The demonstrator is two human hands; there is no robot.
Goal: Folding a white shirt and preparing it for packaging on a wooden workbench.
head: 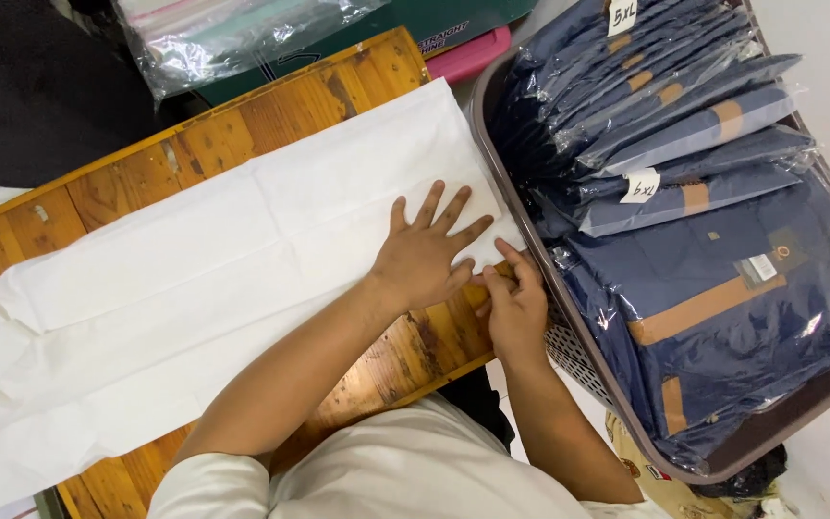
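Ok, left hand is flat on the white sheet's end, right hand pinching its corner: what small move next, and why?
Probably fold that pinched corner inward. The left hand pins the long white fabric sheet flat on the wooden table, and the right hand grips the sheet's near edge beside the grey basket.

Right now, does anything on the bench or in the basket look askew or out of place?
Nothing is damaged or spilled. The white fabric overhangs the wooden table's left edge. The left hand presses its corner flat and the right hand pinches the edge. The bagged navy garments in the basket lean unevenly.
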